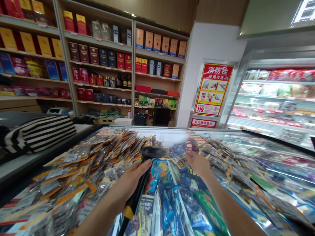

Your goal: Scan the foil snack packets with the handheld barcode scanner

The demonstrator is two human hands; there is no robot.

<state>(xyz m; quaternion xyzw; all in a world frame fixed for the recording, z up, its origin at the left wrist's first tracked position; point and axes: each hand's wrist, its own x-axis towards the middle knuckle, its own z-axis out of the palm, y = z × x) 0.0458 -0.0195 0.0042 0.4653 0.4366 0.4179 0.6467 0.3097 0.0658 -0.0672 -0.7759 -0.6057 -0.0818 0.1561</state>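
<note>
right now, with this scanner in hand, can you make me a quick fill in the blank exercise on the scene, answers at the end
The scanner is held in the person's ____ hand. The big red poster bears the number ____. The striped fabric is white and ____.
Missing words: left; 119; black.

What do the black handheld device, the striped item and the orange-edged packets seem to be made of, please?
Black handheld device: probably hard plastic, smooth, with a soft sheen on top. Striped item: likely fabric, matte, softly bulging without glints. Orange-edged packets: apparently thin, glossy plastic film, judging by bright reflections and wrinkles.
</note>
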